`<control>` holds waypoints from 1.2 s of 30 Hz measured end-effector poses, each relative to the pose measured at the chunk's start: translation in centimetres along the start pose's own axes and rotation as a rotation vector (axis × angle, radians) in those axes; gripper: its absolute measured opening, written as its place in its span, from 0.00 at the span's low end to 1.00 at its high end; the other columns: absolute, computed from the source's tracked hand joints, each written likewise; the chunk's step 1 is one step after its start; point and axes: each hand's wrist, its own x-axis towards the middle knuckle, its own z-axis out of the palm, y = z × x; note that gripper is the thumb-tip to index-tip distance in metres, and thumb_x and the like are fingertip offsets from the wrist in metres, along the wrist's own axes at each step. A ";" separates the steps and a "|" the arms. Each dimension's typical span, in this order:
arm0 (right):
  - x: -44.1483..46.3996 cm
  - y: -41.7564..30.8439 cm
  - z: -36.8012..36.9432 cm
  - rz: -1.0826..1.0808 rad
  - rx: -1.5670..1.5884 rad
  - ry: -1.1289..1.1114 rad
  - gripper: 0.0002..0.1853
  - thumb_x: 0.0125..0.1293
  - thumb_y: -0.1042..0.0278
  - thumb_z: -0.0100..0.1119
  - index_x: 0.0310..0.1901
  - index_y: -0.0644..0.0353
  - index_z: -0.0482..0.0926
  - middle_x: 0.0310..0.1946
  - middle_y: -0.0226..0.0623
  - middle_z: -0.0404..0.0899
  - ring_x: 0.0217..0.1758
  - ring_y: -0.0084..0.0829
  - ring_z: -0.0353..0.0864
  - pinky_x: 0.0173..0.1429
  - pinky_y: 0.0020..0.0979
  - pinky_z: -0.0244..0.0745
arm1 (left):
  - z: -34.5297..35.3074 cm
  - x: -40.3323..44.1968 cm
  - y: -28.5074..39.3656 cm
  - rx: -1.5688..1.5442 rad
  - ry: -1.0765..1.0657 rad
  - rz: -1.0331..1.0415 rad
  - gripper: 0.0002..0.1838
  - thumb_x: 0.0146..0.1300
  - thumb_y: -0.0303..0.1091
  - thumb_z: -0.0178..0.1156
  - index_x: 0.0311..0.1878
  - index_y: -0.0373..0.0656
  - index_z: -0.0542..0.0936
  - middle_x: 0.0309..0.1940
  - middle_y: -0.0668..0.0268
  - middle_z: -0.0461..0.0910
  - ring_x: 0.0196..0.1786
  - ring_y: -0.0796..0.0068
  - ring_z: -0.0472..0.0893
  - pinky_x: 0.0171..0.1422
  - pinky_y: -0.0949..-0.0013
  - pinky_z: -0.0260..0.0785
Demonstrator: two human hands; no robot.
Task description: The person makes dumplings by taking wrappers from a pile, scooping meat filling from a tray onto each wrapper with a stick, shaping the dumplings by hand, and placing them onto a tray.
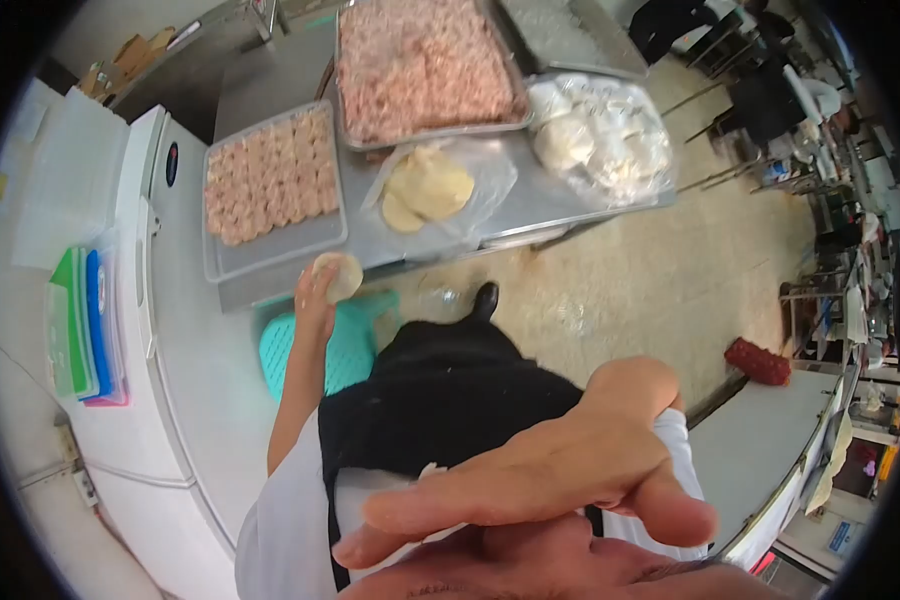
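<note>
Near the table's front edge, my left hand (pixel 316 300) is closed on a round, pale dough wrapper (pixel 342 277), holding it below the tray of dumplings (pixel 273 180). My right hand (pixel 540 465) is raised close to the camera, its thumb and fingers apart and nothing visible between them. On the steel table, a stack of pale wrappers (pixel 428 188) lies on a clear plastic bag (pixel 492 178). Behind it is a large metal tray of minced meat (pixel 425 70). A clear bag of white dough balls (pixel 602 140) sits to the right.
A teal plastic basket (pixel 315 350) is below my left hand. A white fridge (pixel 200 300) stands at the left, with coloured boards (pixel 95 315) beside it. Another metal tray (pixel 570 35) is at the back. A red mesh sack (pixel 758 362) lies right.
</note>
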 end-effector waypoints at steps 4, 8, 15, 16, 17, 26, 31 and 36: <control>2.5 3.3 3.6 -0.715 0.203 0.847 0.52 0.64 0.26 0.43 0.55 0.86 0.69 0.51 0.67 0.75 0.54 0.50 0.80 0.59 0.43 0.78 | -1.4 0.3 -0.9 0.085 -0.103 -0.069 0.16 0.65 0.34 0.62 0.52 0.36 0.77 0.46 0.62 0.81 0.49 0.71 0.80 0.53 0.69 0.74; 0.1 2.6 0.7 -0.518 0.245 0.336 0.61 0.60 0.20 0.42 0.65 0.86 0.53 0.61 0.71 0.63 0.67 0.53 0.66 0.70 0.43 0.62 | -0.3 2.3 1.2 -0.287 -0.152 -0.176 0.16 0.66 0.33 0.60 0.54 0.36 0.77 0.46 0.61 0.81 0.50 0.69 0.81 0.54 0.68 0.75; -2.2 -0.9 -5.3 0.077 -0.106 -0.187 0.69 0.54 0.14 0.41 0.71 0.82 0.37 0.72 0.71 0.45 0.79 0.51 0.47 0.78 0.36 0.44 | 0.6 2.0 2.0 -0.205 -0.150 -0.064 0.13 0.67 0.31 0.58 0.51 0.37 0.77 0.46 0.62 0.81 0.49 0.69 0.82 0.53 0.67 0.76; -2.5 -0.3 -4.6 -0.011 -0.092 -0.080 0.69 0.54 0.14 0.39 0.72 0.80 0.36 0.72 0.71 0.44 0.79 0.52 0.45 0.78 0.39 0.42 | 1.4 1.8 2.0 -0.204 -0.146 -0.058 0.12 0.67 0.31 0.58 0.51 0.37 0.77 0.45 0.62 0.81 0.49 0.69 0.82 0.53 0.67 0.77; -2.8 -0.1 -4.2 -0.095 -0.072 0.026 0.70 0.53 0.13 0.38 0.72 0.79 0.34 0.72 0.71 0.44 0.80 0.53 0.42 0.79 0.41 0.39 | 2.1 1.6 2.0 -0.214 -0.142 -0.048 0.12 0.67 0.31 0.58 0.51 0.37 0.77 0.45 0.62 0.81 0.49 0.69 0.82 0.53 0.67 0.77; -4.9 -4.4 -7.7 -0.133 -0.309 -0.011 0.61 0.60 0.16 0.30 0.72 0.75 0.46 0.72 0.59 0.52 0.75 0.46 0.55 0.72 0.40 0.54 | 4.9 1.3 0.1 -0.178 -0.069 -0.021 0.12 0.66 0.31 0.59 0.51 0.39 0.78 0.45 0.63 0.81 0.47 0.72 0.82 0.49 0.69 0.77; -7.3 -11.4 -19.1 -0.167 -1.200 0.580 0.28 0.75 0.47 0.43 0.51 0.68 0.78 0.51 0.47 0.79 0.54 0.37 0.77 0.58 0.33 0.69 | 7.7 1.7 1.0 -0.235 0.018 0.099 0.12 0.67 0.31 0.59 0.51 0.38 0.78 0.44 0.63 0.81 0.47 0.72 0.82 0.51 0.68 0.76; -10.5 -10.5 -37.5 0.376 -2.092 0.512 0.13 0.64 0.61 0.58 0.35 0.65 0.84 0.39 0.42 0.81 0.42 0.45 0.83 0.43 0.45 0.78 | 11.0 1.5 1.6 -0.187 0.184 0.189 0.13 0.66 0.32 0.60 0.51 0.38 0.79 0.44 0.62 0.81 0.47 0.72 0.82 0.51 0.68 0.76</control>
